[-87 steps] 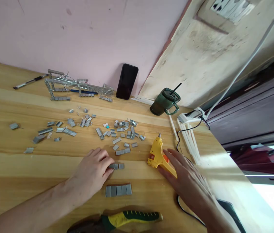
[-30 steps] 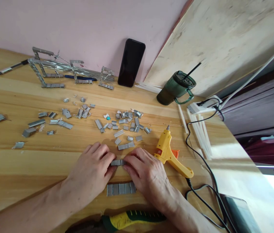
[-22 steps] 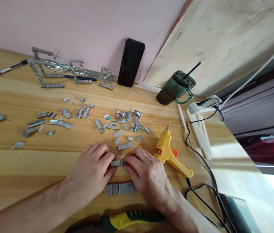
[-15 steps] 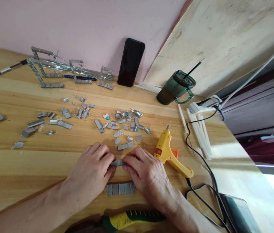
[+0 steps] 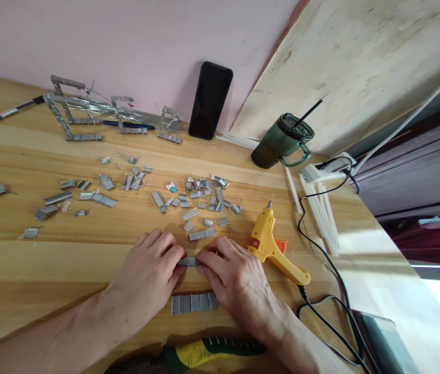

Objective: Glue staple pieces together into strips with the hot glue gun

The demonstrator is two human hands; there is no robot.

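Observation:
Between them, my left hand point(image 5: 153, 265) and my right hand point(image 5: 231, 270) pinch a short grey metal strip point(image 5: 189, 262), one at each end. Fingers and thumbs are closed on it, so its ends are hidden. Just below, a row of joined grey metal segments point(image 5: 194, 303) lies flat on the table, its right end close to my right hand. Beyond my fingertips a single grey strip point(image 5: 202, 234) lies near a scattered cluster of small metal pieces point(image 5: 204, 195). To the right of my right hand rests a yellow glue gun point(image 5: 266, 244).
Green-and-yellow handled pliers point(image 5: 204, 354) lie at the front edge. More metal bits point(image 5: 105, 200) are spread leftward. Wire-and-metal frames point(image 5: 87, 117) stand by the wall, near an upright phone point(image 5: 210, 100) and a green mug point(image 5: 282, 141). Black cable point(image 5: 331, 265) loops across the right side.
Almost nothing differs. Both hands stay in place, still pinching the short strip, with only a very slight shift of the fingers and strip.

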